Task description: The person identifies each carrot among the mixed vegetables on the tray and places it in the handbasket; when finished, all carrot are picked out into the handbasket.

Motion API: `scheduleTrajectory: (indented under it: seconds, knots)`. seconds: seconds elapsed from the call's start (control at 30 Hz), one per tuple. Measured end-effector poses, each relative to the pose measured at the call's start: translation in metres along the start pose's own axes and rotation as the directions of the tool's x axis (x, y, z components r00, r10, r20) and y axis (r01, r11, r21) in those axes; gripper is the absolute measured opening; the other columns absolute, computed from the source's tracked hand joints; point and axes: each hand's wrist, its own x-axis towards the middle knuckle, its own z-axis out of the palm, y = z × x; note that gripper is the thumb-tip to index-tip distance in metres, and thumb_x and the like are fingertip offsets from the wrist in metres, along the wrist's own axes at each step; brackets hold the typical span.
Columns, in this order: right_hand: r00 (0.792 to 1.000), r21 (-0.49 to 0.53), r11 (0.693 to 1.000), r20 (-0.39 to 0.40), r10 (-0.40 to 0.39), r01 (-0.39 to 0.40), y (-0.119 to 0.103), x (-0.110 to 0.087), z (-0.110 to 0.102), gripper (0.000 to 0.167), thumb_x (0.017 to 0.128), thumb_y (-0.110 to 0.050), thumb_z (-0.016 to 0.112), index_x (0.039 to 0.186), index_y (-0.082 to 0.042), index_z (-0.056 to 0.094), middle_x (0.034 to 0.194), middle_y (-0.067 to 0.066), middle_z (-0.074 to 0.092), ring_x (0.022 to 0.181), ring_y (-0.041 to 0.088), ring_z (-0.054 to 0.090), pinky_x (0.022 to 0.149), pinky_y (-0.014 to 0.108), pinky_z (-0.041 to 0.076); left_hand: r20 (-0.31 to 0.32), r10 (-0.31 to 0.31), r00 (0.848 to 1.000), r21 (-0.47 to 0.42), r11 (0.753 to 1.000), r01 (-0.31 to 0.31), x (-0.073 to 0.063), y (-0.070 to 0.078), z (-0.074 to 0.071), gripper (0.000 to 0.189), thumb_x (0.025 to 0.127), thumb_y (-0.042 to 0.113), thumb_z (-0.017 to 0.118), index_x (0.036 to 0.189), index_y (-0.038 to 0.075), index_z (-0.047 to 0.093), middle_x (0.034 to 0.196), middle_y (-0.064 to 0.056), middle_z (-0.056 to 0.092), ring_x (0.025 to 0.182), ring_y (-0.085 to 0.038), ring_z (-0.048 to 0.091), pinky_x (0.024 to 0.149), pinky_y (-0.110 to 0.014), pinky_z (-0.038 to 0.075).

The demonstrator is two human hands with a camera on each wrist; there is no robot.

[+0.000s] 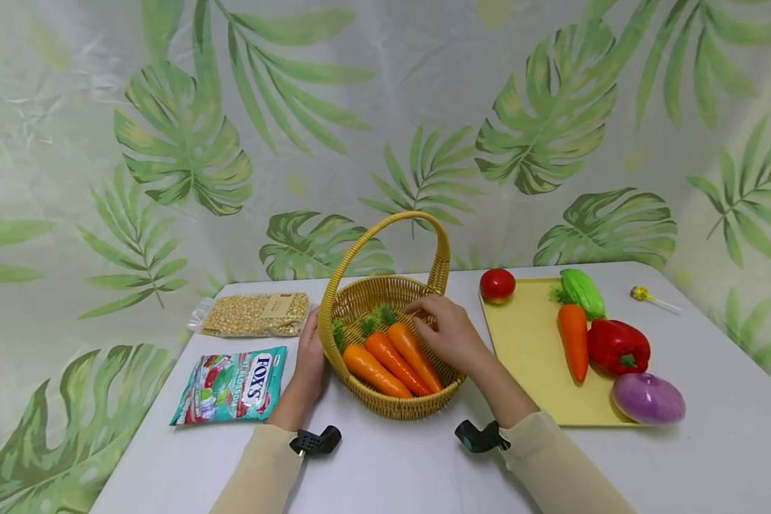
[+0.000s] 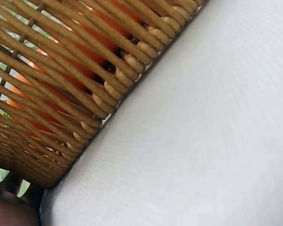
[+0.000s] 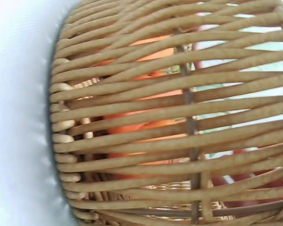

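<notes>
A yellow-brown wicker basket [image 1: 385, 407] with a tall arched handle stands on the table, three orange carrots [image 1: 395, 363] with green tops lying side by side in it. Against the basket's left wall rests my left hand [image 1: 310, 360]; its fingers reach toward the back and are partly hidden. In the left wrist view, part of that hand [image 2: 9, 209] shows beside the woven wall. My right hand [image 1: 448, 334] reaches over the right rim, its loosely bent fingers inside the basket near the carrot tops, holding nothing visible. Woven basket wall [image 3: 179, 113] fills most of the right wrist view.
To the right, a yellow tray [image 1: 520, 357] bears a tomato [image 1: 497, 285], a green vegetable [image 1: 582, 293], another carrot [image 1: 573, 343], a red pepper [image 1: 619, 347] and a purple onion [image 1: 649, 399]. A lollipop [image 1: 642, 293] lies beyond. Leftward lie a grain bag [image 1: 250, 315] and a FOX'S candy bag [image 1: 231, 385].
</notes>
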Motion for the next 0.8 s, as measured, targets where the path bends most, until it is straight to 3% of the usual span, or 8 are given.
scheduleTrajectory:
  seconds: [0.1, 0.2, 0.4, 0.6, 0.8]
  knots:
    - [0.993, -0.012, 0.999, -0.108, -0.053, 0.052, -0.001, -0.004, 0.0, 0.018, 0.096, -0.007, 0.059, 0.109, -0.012, 0.071, 0.106, 0.005, 0.072, 0.09, 0.016, 0.063, 0.076, 0.032, 0.058, 0.004, -0.001, 1.0, -0.005, 1.0, 0.001, 0.001, 0.0, 0.0, 0.039, 0.108, 0.031, 0.035, 0.146, 0.026, 0.045, 0.15, 0.003, 0.046, 0.142, -0.015, 0.036, 0.122, -0.041, 0.026]
    - [0.973, -0.033, 0.993, -0.202, -0.114, 0.11, 0.0, -0.008, -0.001, 0.02, 0.095, -0.003, 0.058, 0.105, -0.012, 0.072, 0.102, 0.002, 0.072, 0.085, 0.013, 0.063, 0.072, 0.029, 0.058, 0.008, 0.003, 1.0, -0.005, 1.0, -0.003, 0.001, 0.0, 0.0, 0.04, 0.108, 0.03, 0.035, 0.147, 0.024, 0.045, 0.151, 0.002, 0.045, 0.144, -0.016, 0.035, 0.122, -0.042, 0.024]
    - [0.934, -0.088, 0.977, -0.29, -0.21, 0.193, 0.002, -0.012, -0.004, 0.02, 0.094, -0.001, 0.058, 0.104, -0.012, 0.072, 0.1, 0.002, 0.072, 0.083, 0.012, 0.062, 0.072, 0.029, 0.057, 0.006, 0.014, 1.0, 0.001, 1.0, -0.014, 0.001, -0.001, -0.001, 0.039, 0.108, 0.03, 0.035, 0.145, 0.028, 0.046, 0.15, 0.003, 0.046, 0.143, -0.016, 0.036, 0.122, -0.042, 0.025]
    - [0.929, -0.085, 0.983, -0.322, -0.182, 0.163, 0.002, -0.012, -0.026, 0.021, 0.093, 0.0, 0.06, 0.109, -0.009, 0.07, 0.106, 0.006, 0.071, 0.092, 0.018, 0.064, 0.077, 0.037, 0.061, 0.019, 0.003, 1.0, -0.006, 1.0, -0.003, 0.0, -0.001, 0.0, 0.039, 0.108, 0.03, 0.034, 0.146, 0.029, 0.044, 0.15, 0.004, 0.045, 0.143, -0.014, 0.036, 0.122, -0.041, 0.026]
    - [0.912, -0.046, 0.995, -0.399, -0.098, 0.087, 0.007, -0.012, -0.053, 0.023, 0.095, -0.002, 0.058, 0.114, -0.007, 0.069, 0.109, 0.008, 0.069, 0.092, 0.022, 0.066, 0.077, 0.044, 0.06, 0.013, 0.006, 1.0, -0.007, 1.0, -0.006, 0.001, -0.003, -0.001, 0.039, 0.108, 0.032, 0.034, 0.146, 0.03, 0.045, 0.15, 0.004, 0.045, 0.143, -0.015, 0.035, 0.122, -0.041, 0.026]
